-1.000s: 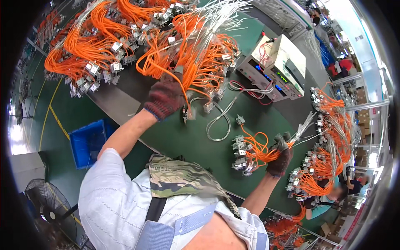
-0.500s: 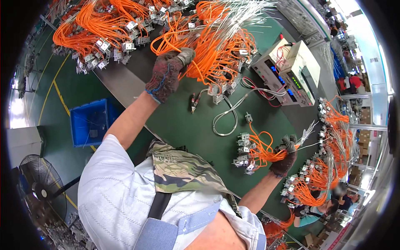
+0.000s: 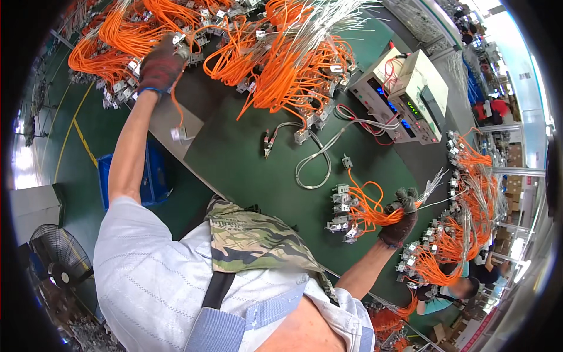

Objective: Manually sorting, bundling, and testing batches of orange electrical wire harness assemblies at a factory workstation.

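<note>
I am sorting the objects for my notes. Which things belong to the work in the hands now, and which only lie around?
In use:
left hand, gripping an orange wire with a connector
right hand, holding a bundle of orange wires
big heap of orange wires

Lying about:
test instrument
grey cable loop
blue crate
floor fan

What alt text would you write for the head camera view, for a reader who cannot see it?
A gloved right hand grips a bundle of orange wires over a green table. The gloved left hand reaches into a pile of orange wires, beside a beige test box.
</note>
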